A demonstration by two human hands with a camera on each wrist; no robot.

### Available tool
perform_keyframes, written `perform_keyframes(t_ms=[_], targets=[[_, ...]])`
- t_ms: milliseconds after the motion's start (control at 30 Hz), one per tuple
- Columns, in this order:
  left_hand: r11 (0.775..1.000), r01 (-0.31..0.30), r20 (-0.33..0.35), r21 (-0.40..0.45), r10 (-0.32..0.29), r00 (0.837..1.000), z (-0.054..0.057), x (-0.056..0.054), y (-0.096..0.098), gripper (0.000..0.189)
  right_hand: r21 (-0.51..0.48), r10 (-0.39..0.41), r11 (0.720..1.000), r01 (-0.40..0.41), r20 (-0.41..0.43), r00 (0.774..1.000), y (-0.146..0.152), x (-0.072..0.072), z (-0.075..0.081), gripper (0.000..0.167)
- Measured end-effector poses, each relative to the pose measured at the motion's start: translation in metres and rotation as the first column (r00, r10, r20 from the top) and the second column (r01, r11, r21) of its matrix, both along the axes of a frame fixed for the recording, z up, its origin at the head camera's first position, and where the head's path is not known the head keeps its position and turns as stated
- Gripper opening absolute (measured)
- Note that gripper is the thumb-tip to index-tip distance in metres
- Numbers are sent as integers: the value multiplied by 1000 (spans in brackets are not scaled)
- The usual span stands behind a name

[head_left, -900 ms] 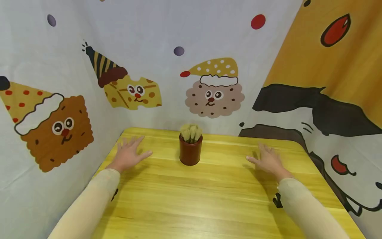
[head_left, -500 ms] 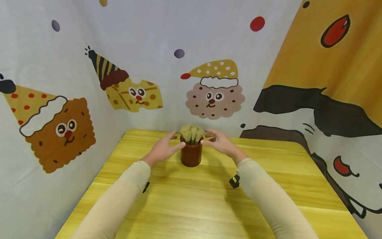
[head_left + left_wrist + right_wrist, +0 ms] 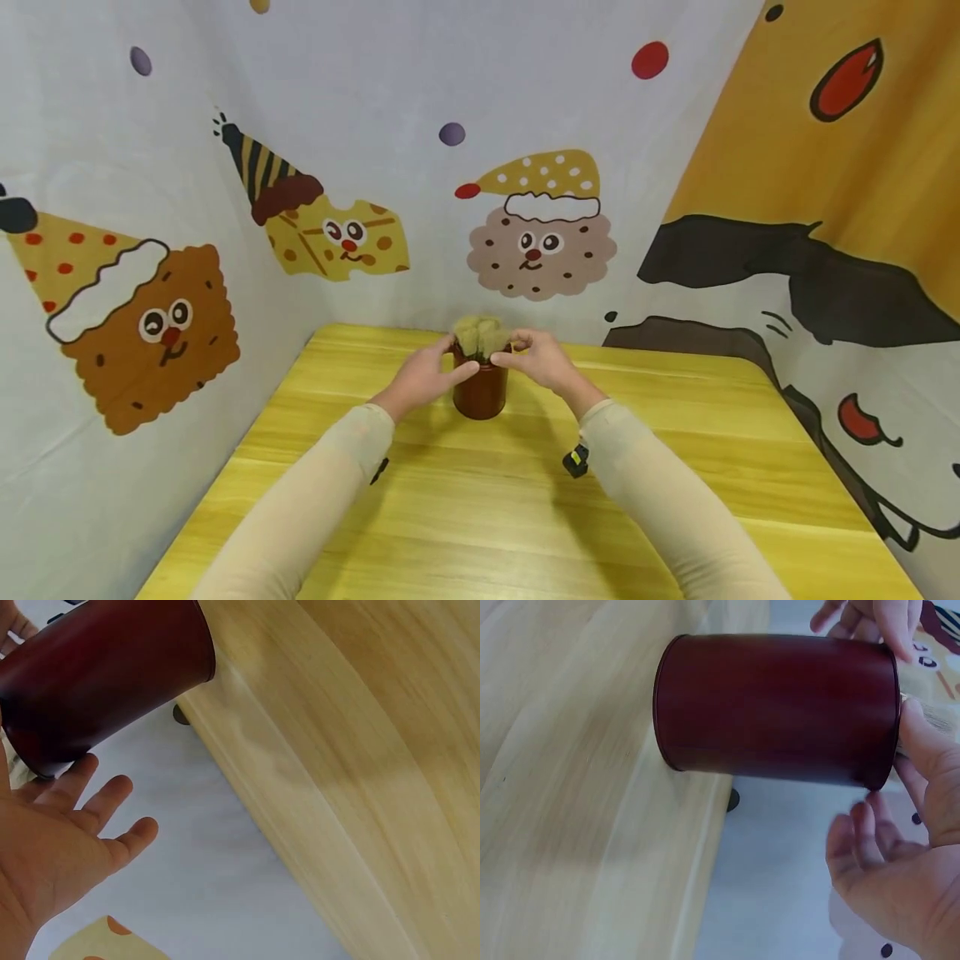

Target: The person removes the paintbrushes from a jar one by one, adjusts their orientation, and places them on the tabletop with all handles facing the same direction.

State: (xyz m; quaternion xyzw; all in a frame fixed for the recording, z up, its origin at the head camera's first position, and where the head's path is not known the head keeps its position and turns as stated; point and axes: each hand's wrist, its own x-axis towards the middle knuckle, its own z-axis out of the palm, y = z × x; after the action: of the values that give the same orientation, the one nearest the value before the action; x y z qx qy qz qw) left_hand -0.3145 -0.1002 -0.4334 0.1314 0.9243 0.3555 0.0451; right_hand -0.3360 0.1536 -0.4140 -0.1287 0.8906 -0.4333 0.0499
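Observation:
A dark red cylindrical holder [image 3: 480, 393] stands upright on the wooden table. From its top rises a bunch of pale, bristly, brush-like heads [image 3: 480, 335]; their lower parts are inside the holder. My left hand [image 3: 422, 375] is at the left of the rim, thumb in front, pinching the bunch from that side. On the right, my right hand [image 3: 546, 360] pinches it between thumb and forefinger. In the left wrist view the other fingers of the left hand [image 3: 67, 832] spread below the holder's rim. The right wrist view shows the right thumb [image 3: 924, 739] across the rim against bristles.
The yellow wooden table [image 3: 465, 517] ends at a white cloth [image 3: 360, 67] printed with cartoon food. A large dog-like print covers the cloth at right. Small black devices, such as the one by the right wrist [image 3: 576, 460], hang under both wrists.
Both hands have come in from the table's sides to the holder's rim. The pale heads, apart before, now look squeezed together. The holder has stayed in place.

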Motion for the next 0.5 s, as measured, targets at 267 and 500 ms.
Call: perform_keyframes(t_ms=[267, 500], targets=[[1000, -5, 12, 7, 5, 1000, 3, 1, 1, 103, 45, 65, 997, -59, -147, 987, -12, 7, 4, 30], [1000, -13, 17, 17, 12, 1000, 4, 1, 1, 100, -15, 77, 997, -81, -175, 982, -15, 7, 22, 33]])
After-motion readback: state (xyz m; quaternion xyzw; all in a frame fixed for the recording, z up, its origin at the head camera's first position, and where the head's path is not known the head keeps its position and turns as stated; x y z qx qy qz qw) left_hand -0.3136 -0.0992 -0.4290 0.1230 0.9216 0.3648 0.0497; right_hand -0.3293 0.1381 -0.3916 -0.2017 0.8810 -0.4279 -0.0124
